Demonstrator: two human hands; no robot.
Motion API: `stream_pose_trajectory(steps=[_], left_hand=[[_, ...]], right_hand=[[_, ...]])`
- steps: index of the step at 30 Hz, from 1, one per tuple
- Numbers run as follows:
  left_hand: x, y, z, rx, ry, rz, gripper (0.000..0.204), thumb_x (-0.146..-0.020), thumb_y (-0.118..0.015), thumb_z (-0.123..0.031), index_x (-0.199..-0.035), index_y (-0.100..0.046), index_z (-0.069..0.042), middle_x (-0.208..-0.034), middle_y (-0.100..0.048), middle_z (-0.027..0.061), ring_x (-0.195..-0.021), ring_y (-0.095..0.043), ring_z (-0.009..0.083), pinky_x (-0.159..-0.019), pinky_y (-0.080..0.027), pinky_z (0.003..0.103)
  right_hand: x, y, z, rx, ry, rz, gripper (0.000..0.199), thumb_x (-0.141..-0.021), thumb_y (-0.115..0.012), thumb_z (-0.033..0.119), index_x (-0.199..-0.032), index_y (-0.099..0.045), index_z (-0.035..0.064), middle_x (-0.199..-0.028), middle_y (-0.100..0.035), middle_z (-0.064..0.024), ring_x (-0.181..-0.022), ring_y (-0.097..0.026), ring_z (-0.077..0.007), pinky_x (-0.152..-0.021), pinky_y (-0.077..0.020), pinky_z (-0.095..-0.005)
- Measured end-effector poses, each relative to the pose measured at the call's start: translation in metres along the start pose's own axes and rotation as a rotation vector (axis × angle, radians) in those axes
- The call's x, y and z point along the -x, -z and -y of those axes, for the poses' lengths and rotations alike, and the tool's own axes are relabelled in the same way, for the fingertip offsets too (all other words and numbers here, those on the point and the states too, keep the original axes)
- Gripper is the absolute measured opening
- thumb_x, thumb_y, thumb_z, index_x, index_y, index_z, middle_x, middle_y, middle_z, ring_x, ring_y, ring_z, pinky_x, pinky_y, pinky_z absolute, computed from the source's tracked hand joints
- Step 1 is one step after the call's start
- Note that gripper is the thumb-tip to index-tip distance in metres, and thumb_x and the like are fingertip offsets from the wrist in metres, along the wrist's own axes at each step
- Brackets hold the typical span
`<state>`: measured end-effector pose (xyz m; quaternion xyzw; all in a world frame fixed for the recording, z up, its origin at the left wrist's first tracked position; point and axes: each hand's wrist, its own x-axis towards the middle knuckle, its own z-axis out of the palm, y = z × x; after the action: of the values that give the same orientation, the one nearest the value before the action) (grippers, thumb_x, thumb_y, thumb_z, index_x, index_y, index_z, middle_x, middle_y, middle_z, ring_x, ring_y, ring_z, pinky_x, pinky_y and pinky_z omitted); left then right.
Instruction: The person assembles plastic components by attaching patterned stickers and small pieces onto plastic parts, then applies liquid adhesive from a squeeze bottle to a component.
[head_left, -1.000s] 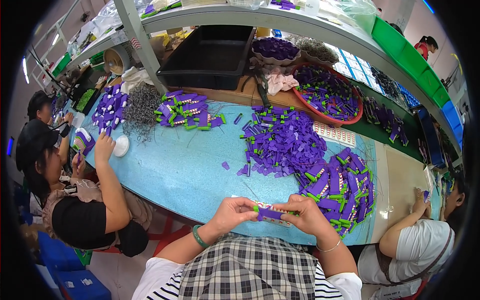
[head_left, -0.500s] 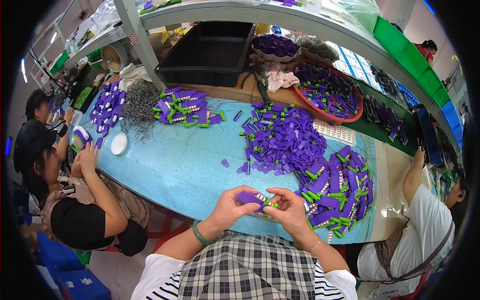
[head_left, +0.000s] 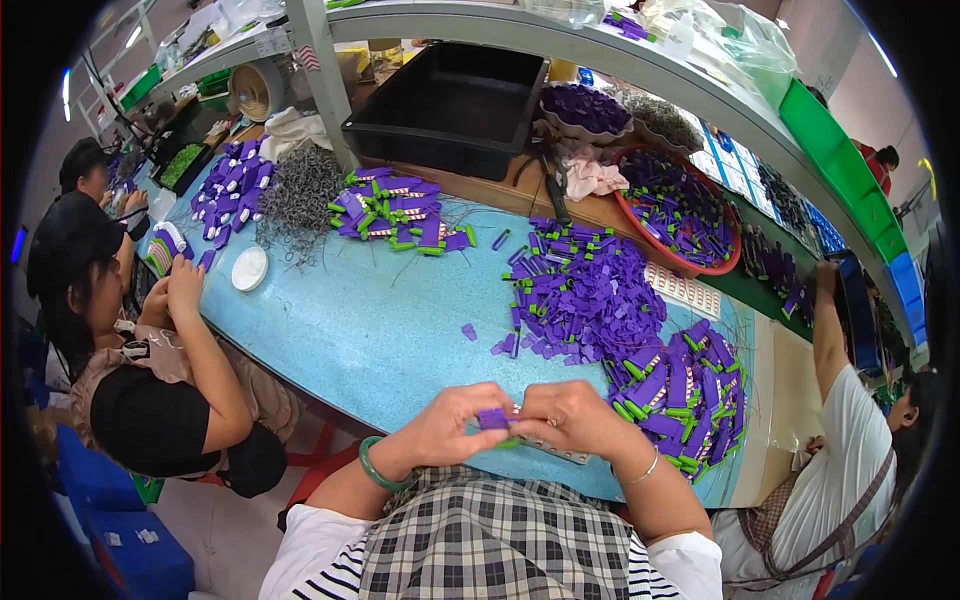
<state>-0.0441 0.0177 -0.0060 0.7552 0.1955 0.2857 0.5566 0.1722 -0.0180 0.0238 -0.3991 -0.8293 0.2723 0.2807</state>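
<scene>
Both hands are meeting at the near edge of the counter, fingertips pinched together on one small purple piece. The left hand is closing on it from the left and the right hand from the right, so the piece is sitting between thumbs and forefingers, just above the blue surface. A trace of green is showing under it; how it joins the piece I cannot tell. A pale perforated strip is lying on the counter just under the right hand.

Just beside the right hand, toward the right end of the counter, a heap of purple-and-green assembled pieces is lying loose. Farther in, near the middle, a pile of plain purple parts is spreading out.

At the far edge, a black bin is standing; I cannot tell what it is holding. To its right, a red round basin is holding purple and green pieces, and a pale bowl behind it is holding dark purple bits. A person at the left end is sitting with hands near a white lid.
</scene>
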Motion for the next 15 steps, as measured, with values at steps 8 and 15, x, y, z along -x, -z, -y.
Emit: stream_pose_trajectory(steps=[8, 15], left_hand=[[0.022, 0.042, -0.007, 0.413, 0.046, -0.838, 0.01, -0.092, -0.051, -0.008, -0.101, -0.05, -0.004, -0.083, -0.062, 0.0072, -0.076, -0.06, 0.0145, -0.072, -0.05, 0.03], [0.03, 0.046, 0.006, 0.488, -0.148, -0.91, 0.018, -0.098, -0.044, -0.019, -0.111, -0.046, -0.007, -0.082, -0.055, 0.0071, -0.079, -0.055, 0.0184, -0.073, -0.047, 0.033]], right_hand=[[-0.046, -0.019, -0.056, 0.709, -0.047, -0.071, 0.013, -0.067, -0.07, 0.017, -0.075, -0.063, 0.0092, -0.082, -0.056, -0.0032, -0.082, -0.055, -0.0207, -0.062, -0.0482, -0.0317], [-0.054, -0.038, -0.066, 0.773, -0.096, 0.024, 0.008, -0.071, -0.057, 0.006, -0.078, -0.06, 0.005, -0.083, -0.056, -0.0094, -0.083, -0.058, -0.0256, -0.065, -0.0507, -0.0349]])
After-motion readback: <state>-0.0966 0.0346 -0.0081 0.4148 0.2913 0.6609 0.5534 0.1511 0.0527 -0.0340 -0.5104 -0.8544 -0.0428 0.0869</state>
